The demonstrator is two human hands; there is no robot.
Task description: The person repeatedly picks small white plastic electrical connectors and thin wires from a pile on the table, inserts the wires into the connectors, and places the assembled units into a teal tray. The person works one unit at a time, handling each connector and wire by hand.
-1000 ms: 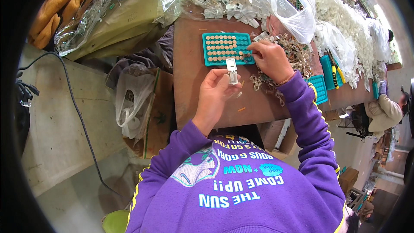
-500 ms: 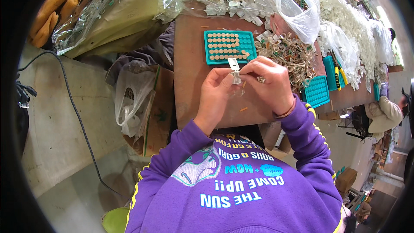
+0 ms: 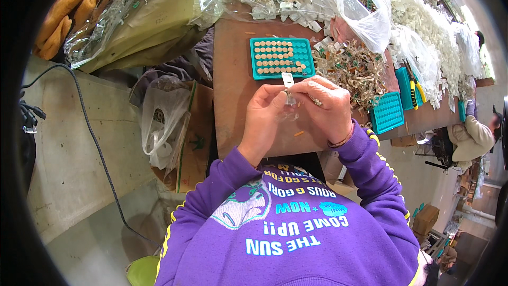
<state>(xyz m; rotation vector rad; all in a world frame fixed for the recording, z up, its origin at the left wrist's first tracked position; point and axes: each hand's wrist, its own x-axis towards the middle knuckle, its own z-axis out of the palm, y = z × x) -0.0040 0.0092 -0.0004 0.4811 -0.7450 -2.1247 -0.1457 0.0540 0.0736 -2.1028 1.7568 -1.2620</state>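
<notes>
On my head view, the left hand (image 3: 263, 112) pinches a small white case (image 3: 288, 79) between thumb and fingers. The case sits between both hands, above the table (image 3: 235, 119), with its white flap raised toward the tray side. The right hand (image 3: 329, 106) is curled around small pieces (image 3: 317, 101), too small to identify; its fingertips meet the near end of the case. I cannot tell whether those tips grip a further part there.

Directly beyond the case lies a teal tray (image 3: 303, 50) with rows of round cups. Tan discs (image 3: 274, 50) fill most of its left and middle; bare cups remain along its right side.

To the right of this tray I see a heap of tangled small parts (image 3: 349, 69). A second teal tray (image 3: 388, 112) lies near the table edge, its cups bare. Just past it are yellow-handled pliers (image 3: 414, 94). At the far side, white cases (image 3: 286, 1) lie piled beside a clear plastic bag (image 3: 368, 24). Left of the table stands a cardboard box (image 3: 196, 145).
</notes>
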